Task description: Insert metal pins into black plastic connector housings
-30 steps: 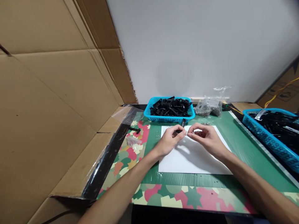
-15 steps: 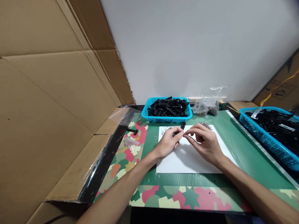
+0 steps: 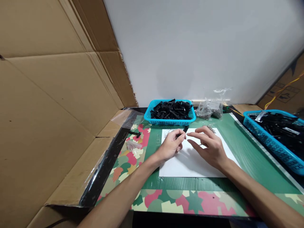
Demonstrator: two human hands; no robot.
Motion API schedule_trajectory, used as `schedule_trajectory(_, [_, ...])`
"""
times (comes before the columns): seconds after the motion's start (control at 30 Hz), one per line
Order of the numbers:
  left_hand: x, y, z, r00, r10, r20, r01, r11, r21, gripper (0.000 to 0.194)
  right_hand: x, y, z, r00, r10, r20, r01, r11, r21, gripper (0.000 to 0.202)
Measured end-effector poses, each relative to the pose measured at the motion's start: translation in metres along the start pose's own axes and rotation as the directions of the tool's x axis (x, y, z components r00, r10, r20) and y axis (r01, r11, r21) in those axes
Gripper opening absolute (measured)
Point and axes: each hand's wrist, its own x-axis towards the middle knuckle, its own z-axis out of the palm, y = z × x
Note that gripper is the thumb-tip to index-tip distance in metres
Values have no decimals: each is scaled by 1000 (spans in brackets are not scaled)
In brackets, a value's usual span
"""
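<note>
My left hand (image 3: 171,143) is closed around a slim black plastic part (image 3: 185,129), whose far end sticks up past the fingers; the rest of the part is hidden in the grip. Just to the right is my right hand (image 3: 209,144), its thumb and index finger spread a little apart near the left fingertips. A thin sliver shows by its curled fingers, too small to name. Both hands are over a white sheet of paper (image 3: 190,169). Small piles of tiny metal pieces (image 3: 210,128) lie at the paper's far edge, partly behind the hands.
A blue basket (image 3: 169,122) of black parts stands at the back, another blue basket (image 3: 268,136) at the right. Clear bags (image 3: 209,110) of small pieces sit behind. A black part (image 3: 135,133) and a small plastic bag (image 3: 133,145) lie left. Cardboard (image 3: 47,110) walls the left side.
My right thumb and index finger have parted and drawn slightly back from the black part. My left hand keeps its hold in nearly the same place.
</note>
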Motion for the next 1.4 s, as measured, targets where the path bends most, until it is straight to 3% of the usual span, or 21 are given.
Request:
schedule_trajectory(0.13, [-1,-1,2,1000,3,-22,-3,1000,-2,44,-3,1,0,992,-129,-1,127,975,-180,14])
schedule_trajectory(0.33, [-2,-7,5,999,21,-28,-20,998,53,40,-2,4,-1,979,-194,65,204,923,-326,24])
schedule_trajectory(0.47, [0,-11,3,998,62,1,-62,996,62,37,1,2,-3,978,-196,67,207,934,-291,22])
schedule_trajectory(0.67, [1,-14,-3,993,112,29,-114,990,82,37,4,0,-2,997,-53,-62,49,996,-71,13])
schedule_trajectory(0.77, [1,-13,-2,992,120,28,-121,992,32,58,5,1,-2,990,-68,-126,63,997,-40,11])
schedule_trajectory(0.87, [-1,-12,2,985,159,-66,-155,986,58,77,5,1,-2,986,-85,-144,79,996,-48,10])
schedule_trajectory(1.03, [-3,-12,6,961,255,-110,-227,950,217,36,4,2,-2,981,-132,-140,121,989,-85,12])
schedule_trajectory(1.23, [-2,-13,3,964,251,-86,-241,964,113,34,6,1,-2,972,-121,-199,112,992,-57,15])
schedule_trajectory(1.4, [-1,-8,1,952,291,-93,-272,946,178,31,7,0,-2,973,-106,-204,106,994,-12,16])
